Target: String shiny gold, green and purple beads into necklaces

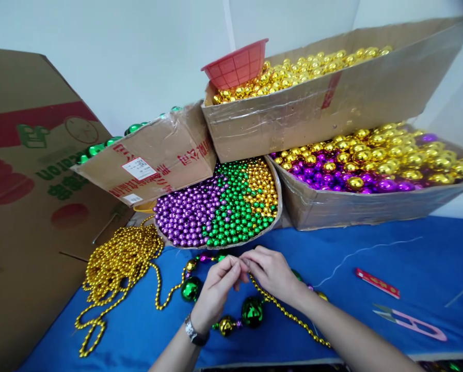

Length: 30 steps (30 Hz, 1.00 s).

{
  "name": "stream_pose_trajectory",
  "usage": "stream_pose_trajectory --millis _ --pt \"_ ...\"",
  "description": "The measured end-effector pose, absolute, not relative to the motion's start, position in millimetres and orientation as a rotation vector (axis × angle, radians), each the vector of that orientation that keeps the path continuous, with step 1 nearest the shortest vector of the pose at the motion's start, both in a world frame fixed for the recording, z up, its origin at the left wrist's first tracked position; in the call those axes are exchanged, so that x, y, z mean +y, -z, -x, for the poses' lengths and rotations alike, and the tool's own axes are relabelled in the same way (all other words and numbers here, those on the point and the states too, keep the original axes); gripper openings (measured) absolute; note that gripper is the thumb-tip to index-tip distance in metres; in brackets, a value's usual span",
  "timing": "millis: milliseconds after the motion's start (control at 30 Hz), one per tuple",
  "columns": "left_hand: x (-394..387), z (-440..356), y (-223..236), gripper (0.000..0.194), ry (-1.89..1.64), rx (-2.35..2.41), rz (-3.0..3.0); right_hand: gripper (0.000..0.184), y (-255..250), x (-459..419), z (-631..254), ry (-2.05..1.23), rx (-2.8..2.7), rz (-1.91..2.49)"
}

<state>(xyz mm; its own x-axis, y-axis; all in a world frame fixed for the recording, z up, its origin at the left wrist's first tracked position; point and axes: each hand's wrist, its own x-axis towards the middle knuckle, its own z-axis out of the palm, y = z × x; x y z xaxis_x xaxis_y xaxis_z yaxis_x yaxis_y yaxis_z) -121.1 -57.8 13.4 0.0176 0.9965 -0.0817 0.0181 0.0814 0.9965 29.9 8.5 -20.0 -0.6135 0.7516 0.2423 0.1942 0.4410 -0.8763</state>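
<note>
My left hand (218, 289), with a watch (195, 331) on its wrist, meets my right hand (272, 271) fingertip to fingertip above the blue cloth. Both are closed in a pinch; whatever lies between the left fingertips is too small to make out. From under my right fingers a gold bead string (289, 310) trails down toward the front edge. Around and below the hands lies a necklace of mixed beads, with large green balls (252, 312), a gold ball (226, 326) and small purple beads. Parts of the necklace are hidden behind my hands.
A heap of gold bead strings (123, 258) lies left. Behind stand a container of purple, green and gold beads (231, 217) and cardboard boxes (363, 206) of balls. A red basket (237, 64) tops one. Right lie pink snips (413, 323), a red strip (377, 282) and thread (355, 256).
</note>
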Motion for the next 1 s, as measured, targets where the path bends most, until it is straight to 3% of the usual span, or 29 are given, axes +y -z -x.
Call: stream_pose_trajectory --millis 200,400,500,633,900,1000 --pt "-53.4 119.7 -15.9 0.022 -1.184 1.269 -1.164 0.010 3.0 15.4 -66.6 -1.353 -1.940 0.689" --pt "-58.7 126.2 -19.9 0.011 -1.294 1.557 -1.419 0.029 15.7 12.7 -68.7 -1.730 -1.352 0.615" --pt "-61.9 124.3 -12.3 0.021 -1.298 1.313 -1.079 0.033 28.9 11.4 -64.2 -1.804 -1.007 0.575" --pt "-56.9 107.9 -3.4 0.024 -1.333 0.776 -0.631 0.024 36.4 14.2 -66.1 -1.848 -0.773 0.585" --pt "-62.6 100.9 17.9 0.027 -1.207 0.896 -0.636 0.027 36.4 9.0 -80.8 -1.842 -0.898 0.737" --pt "-65.1 100.7 7.3 0.025 -1.234 1.031 -0.852 0.020 29.6 -0.3 -85.8 -1.812 -1.072 0.786"
